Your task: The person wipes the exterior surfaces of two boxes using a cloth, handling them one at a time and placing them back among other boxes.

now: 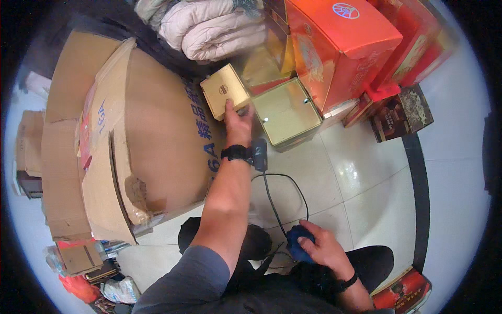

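Observation:
My left hand (238,125) reaches forward with its thumb on the near edge of a small gold box (226,85). The fingers go under or behind the box, partly hidden, and seem to grip it. A round emblem marks the box's face. Just right of it, a larger gold box (290,112) with two small shiny studs stands on the tiled floor. Close to my body, my right hand (327,249) holds a bunched dark blue cloth (299,242).
A big open cardboard carton (164,129) fills the left side. Folded pale bedding (219,31) lies at the back. Red boxes (337,47) stand at the back right beside a dark box (400,114). A black cable (274,208) trails from the device (259,155) on my left wrist.

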`<state>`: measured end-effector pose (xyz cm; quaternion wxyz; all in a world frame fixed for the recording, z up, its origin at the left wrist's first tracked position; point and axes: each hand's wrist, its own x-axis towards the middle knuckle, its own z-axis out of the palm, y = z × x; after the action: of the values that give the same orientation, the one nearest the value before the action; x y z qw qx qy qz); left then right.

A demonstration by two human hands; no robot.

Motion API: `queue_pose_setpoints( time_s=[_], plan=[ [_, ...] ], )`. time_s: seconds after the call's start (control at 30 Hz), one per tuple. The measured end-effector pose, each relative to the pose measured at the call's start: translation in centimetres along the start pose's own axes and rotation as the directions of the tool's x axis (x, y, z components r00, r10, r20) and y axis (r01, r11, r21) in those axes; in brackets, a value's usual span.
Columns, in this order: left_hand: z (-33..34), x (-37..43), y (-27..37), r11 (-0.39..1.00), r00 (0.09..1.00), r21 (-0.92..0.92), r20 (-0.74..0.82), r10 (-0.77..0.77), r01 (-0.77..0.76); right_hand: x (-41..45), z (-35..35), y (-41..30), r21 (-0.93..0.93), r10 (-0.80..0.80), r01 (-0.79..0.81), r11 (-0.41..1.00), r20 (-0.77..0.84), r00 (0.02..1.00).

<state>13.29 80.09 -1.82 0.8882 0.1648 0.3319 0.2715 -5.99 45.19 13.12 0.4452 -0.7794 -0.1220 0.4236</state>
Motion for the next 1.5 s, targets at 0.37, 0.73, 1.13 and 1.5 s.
queue_pose_setpoints(
  time_s=[0.37, 0.73, 1.13, 1.5],
  plan=[
    [2.3, -2.1, 0.7, 0.954, 0.955, 0.204, -0.244, -0.166, 0.218, -5.0, 0.3, -4.2, 0.146, -0.006, 0.014, 0.989, -0.050, 0.999],
    [4.7, -4.7, 3.7, 0.571, 0.771, 0.557, -0.589, -0.240, 0.603, -7.7, -7.4, -4.8, 0.487, 0.213, 0.072, 0.870, -0.506, 0.836],
    [3.6, -7.6, 8.2, 0.178, 0.718, 0.922, -0.136, -0.683, 0.344, -8.8, -6.4, -0.3, 0.762, 0.628, 0.611, 0.215, -0.587, 0.512],
    [5.7, -7.8, 8.0, 0.192, 0.669, 0.930, -0.074, -0.739, 0.315, -9.6, -8.6, -1.7, 0.665, 0.759, 0.731, 0.151, -0.552, 0.346]
  ],
)
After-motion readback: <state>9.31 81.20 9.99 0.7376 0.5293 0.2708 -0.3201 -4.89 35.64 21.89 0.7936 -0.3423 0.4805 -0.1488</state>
